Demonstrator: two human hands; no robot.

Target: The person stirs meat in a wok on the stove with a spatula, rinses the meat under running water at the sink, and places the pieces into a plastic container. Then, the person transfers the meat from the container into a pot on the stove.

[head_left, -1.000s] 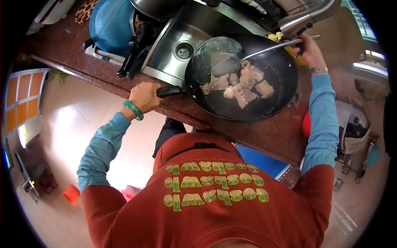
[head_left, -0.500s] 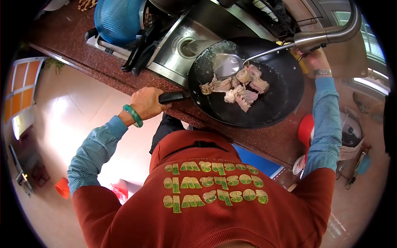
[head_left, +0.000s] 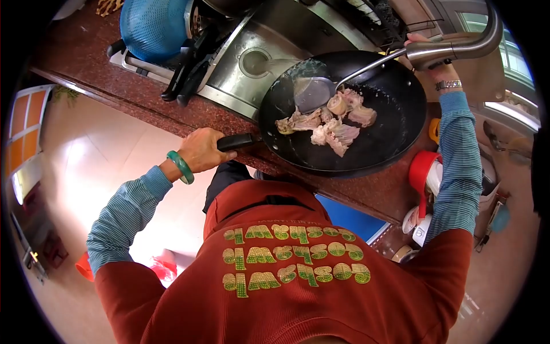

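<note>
My left hand [head_left: 201,150] is wrapped round the black handle of a dark wok [head_left: 395,135] that sits at the counter's edge, partly over the sink. Several pale, cooked-looking chunks of meat [head_left: 338,135] lie in the wok's middle. A metal wok spatula [head_left: 314,93] rests its flat blade against the meat, its shaft crossing the far right rim. At the shaft's far end my right hand [head_left: 446,73] is closed on the spatula's handle; the steel faucet [head_left: 441,53] in front hides much of that grip. A few fingertips show beyond the faucet.
The steel sink [head_left: 229,103] lies left of the wok, its drain showing. A blue mesh basket [head_left: 154,28] and black-handled tools [head_left: 192,71] stand further left. Near my right forearm are a red round item [head_left: 423,171] and a yellow ring [head_left: 435,131] on the counter [head_left: 366,195].
My right hand has moved away from me behind the faucet, and the spatula's shaft has swung slightly with it. The meat and my left hand's hold on the wok look the same.
</note>
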